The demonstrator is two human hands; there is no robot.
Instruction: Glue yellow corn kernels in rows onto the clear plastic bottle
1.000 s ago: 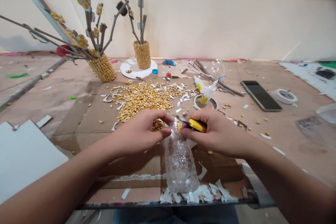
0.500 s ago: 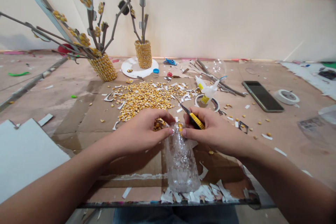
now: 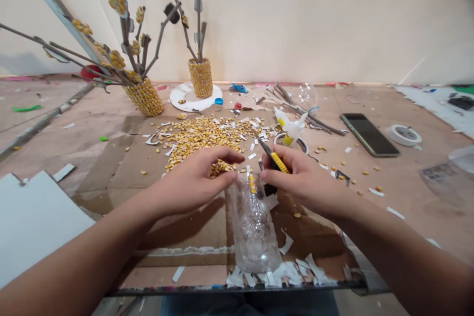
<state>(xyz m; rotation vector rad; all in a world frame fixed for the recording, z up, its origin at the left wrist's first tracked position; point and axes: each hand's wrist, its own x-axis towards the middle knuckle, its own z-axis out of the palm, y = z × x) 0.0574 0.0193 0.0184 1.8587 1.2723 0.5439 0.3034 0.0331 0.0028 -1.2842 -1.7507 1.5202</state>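
Note:
A clear plastic bottle (image 3: 255,237) lies on the cardboard with its base toward me, a short row of corn kernels (image 3: 252,183) stuck along its far part. Beside its far end, on the left, my left hand (image 3: 202,177) has thumb and fingers apart with nothing between them. My right hand (image 3: 301,177) is closed around a black-and-yellow tool (image 3: 278,162) with a narrow dark tip pointing away; its exact kind is unclear. Just beyond my hands spreads a pile of loose corn kernels (image 3: 202,136).
Two kernel-covered pots, a left one (image 3: 146,98) and one (image 3: 201,79) on a white disc (image 3: 176,98), hold twigs. Small glue bottles (image 3: 294,131), a phone (image 3: 369,134) and a tape roll (image 3: 405,135) lie to the right. Paper scraps (image 3: 285,272) line the near edge.
My left fingers have come off the bottle's far end and spread apart. My right hand has shifted slightly right, the tool still in it, leaving the stuck kernels more exposed.

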